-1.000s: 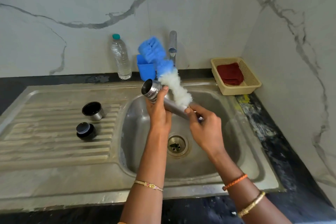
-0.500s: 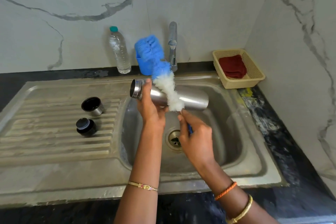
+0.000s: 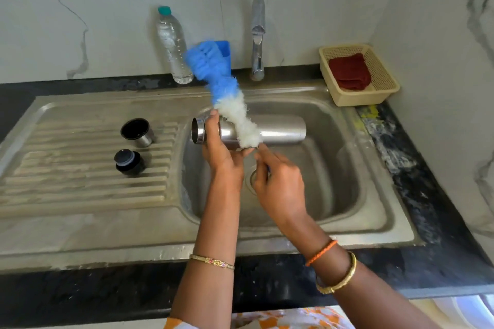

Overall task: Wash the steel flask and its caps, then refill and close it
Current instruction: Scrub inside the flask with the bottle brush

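Flask [image 3: 280, 129] lies horizontal over sink [image 3: 374, 224], left hand [image 3: 222, 152] clamped near its open neck, body running rightward from that grip. Right hand [image 3: 278, 181] closed on brush [image 3: 235, 112], handle probably hidden, bristles crossing flask's outside.

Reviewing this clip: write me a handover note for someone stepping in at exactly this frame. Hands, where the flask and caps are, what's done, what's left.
Left hand: grips the steel flask near its open neck, held sideways over the sink.
Right hand: holds the handle of the bottle brush, whose white bristles lie across the flask's outside.
Caps: the steel cup cap and the black stopper sit on the drainboard, left of the basin.
Tap: no water seen running.
Done: flask opened, outside scrubbing under way.
Left: judging by this frame, finish the flask, wash both caps, rinse, refill, close. Whether the inside is already scrubbed cannot be told.
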Available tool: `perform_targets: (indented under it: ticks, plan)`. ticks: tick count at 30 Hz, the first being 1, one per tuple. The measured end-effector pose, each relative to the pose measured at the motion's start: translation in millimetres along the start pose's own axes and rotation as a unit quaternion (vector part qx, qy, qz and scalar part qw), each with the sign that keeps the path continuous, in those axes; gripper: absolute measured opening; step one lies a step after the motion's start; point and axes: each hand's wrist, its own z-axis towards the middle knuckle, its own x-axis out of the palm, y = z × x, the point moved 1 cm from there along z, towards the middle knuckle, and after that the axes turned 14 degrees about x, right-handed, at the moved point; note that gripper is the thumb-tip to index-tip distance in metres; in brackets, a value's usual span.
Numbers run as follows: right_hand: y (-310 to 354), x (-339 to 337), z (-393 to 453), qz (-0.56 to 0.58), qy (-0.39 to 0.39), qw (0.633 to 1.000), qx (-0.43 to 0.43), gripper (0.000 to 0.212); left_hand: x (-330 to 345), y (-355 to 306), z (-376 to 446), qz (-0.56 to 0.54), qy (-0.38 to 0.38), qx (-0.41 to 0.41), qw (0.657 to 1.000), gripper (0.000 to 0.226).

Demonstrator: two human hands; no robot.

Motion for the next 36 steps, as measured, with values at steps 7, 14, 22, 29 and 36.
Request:
perform_targets:
  ticks: [7,14,22,29,36]
  plan:
    - [-75.5,-27.4,15.3,-0.039,-0.021,0.980,0.193,0.027,-25.4,-7.7,4.8,0.006,-0.008,0.007,1.000,0.063]
    - [-15.1,-12.3,-20.2,-0.045,0.016,0.998,0.047,0.039,-22.7,5.6,-11.6,0.033,-0.009,-0.074,0.997,0.048]
    - [-64.5,-35.0,-16.6,0.018,0.001,0.994,0.107,0.036,-22.4,-9.6,-8.0,-0.016,-0.003,-0.064,0.998,0.058]
    - [-38.2,-28.0,-10.9,0.016,-0.003,0.995,0.096,0.039,-12.7,-10.1,-19.4,-0.012,-0.010,-0.060,0.998,0.054]
    - [-29.2,-11.0,-36.5,-0.003,-0.030,1.000,-0.003,0.051,-9.1,-3.8,-26.7,-0.061,-0.008,-0.073,0.995,0.056]
